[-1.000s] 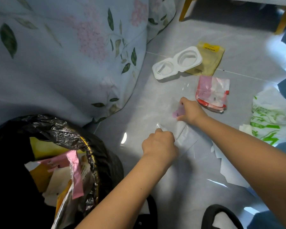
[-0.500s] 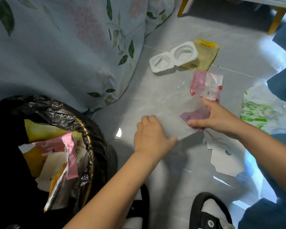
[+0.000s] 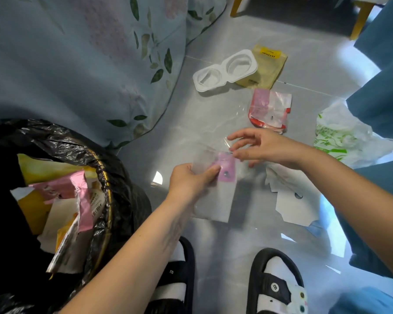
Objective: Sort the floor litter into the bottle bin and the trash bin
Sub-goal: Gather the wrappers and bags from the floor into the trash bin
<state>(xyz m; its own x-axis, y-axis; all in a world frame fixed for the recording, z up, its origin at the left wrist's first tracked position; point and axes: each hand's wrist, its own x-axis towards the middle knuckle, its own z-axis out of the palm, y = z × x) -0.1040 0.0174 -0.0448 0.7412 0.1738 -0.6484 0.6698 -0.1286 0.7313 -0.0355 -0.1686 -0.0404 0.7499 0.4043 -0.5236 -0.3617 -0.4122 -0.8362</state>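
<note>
Pinching clear packet [image 3: 216, 196] in left hand [image 3: 191, 180], right hand [image 3: 259, 147] spread beside.

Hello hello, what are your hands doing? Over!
Left hand pinching clear bag with pink label. Right hand open, just above it. Trash bin close at left, nothing between.

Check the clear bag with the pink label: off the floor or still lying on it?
Off the floor. The left hand pinches the clear bag, which hangs above the tiles; the right hand is open beside it.
</note>
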